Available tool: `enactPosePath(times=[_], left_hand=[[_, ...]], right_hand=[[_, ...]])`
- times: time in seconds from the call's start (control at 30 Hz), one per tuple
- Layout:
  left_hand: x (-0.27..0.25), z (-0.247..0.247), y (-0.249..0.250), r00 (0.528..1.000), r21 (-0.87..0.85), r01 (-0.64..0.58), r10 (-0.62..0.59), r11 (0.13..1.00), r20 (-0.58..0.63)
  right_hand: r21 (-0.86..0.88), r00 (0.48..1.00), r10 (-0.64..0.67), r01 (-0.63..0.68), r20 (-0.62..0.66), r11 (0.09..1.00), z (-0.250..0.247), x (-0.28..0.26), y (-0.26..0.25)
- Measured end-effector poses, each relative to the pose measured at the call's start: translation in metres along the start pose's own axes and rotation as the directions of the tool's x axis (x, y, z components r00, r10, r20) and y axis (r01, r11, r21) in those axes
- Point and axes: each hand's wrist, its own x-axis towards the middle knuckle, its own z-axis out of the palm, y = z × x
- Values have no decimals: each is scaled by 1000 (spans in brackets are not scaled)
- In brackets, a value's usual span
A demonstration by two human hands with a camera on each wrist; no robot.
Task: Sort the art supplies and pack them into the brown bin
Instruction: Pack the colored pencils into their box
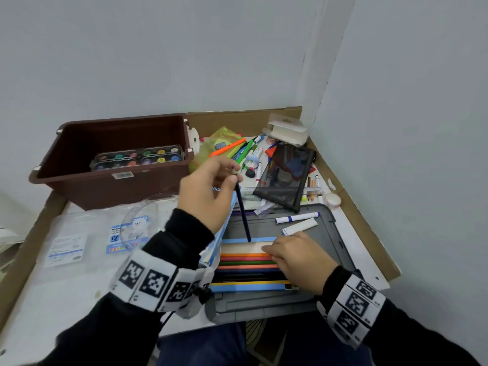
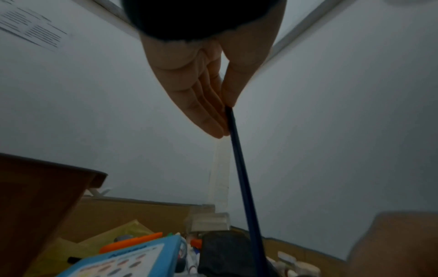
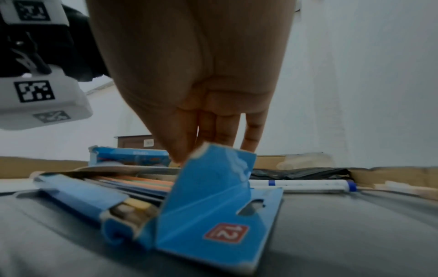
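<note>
The brown bin stands at the far left of the surface, holding a paint palette. Right of the bin, the left hand pinches a dark blue pencil upright over the open pencil box. Farther right of the bin, the right hand rests on the box, fingers extended.

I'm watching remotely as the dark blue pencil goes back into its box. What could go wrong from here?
1. The left hand pinches the dark blue pencil only at its top end, so its lower tip could miss the empty slot.
2. The right hand rests on the pencil box; the packed pencils may roll if the box shifts on the grey lid.
</note>
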Motion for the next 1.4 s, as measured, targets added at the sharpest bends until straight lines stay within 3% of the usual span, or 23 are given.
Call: enactPosePath(times=[0.13, 0.27, 0.37, 0.43, 0.57, 0.73, 0.8, 1.0, 1.2, 1.4], left_hand=[[-3, 21, -4, 993, 65, -100, 96, 993, 71], [-2, 40, -10, 962, 133, -191, 159, 973, 223], [1, 54, -13, 936, 156, -184, 124, 970, 330], [1, 64, -15, 903, 208, -129, 28, 970, 429], [-6, 78, -17, 770, 471, -45, -270, 881, 579], [-16, 84, -18, 573, 674, -169, -485, 719, 661], [-18, 84, -18, 516, 713, -205, -545, 670, 661], [-21, 82, -16, 498, 728, -247, -561, 639, 661], [-35, 69, -20, 551, 764, -305, -549, 569, 629], [-42, 58, -24, 559, 767, -310, -545, 561, 625]], right_hand=[[272, 974, 116, -61, -193, 960, 7, -22, 6], [420, 936, 250, -128, -248, 898, 16, -39, 15], [467, 917, 306, -161, -255, 869, 21, -47, 19], [512, 897, 351, -175, -268, 841, 22, -50, 20], [619, 843, 431, -158, -320, 769, 25, -53, 19], [634, 830, 461, -179, -314, 753, 30, -55, 17], [610, 842, 440, -178, -312, 772, 31, -55, 16], [494, 905, 357, -208, -230, 844, 34, -53, 13], [372, 925, 336, -252, -180, 893, 34, -50, 13], [268, 941, 295, -245, -165, 932, 35, -46, 13]])
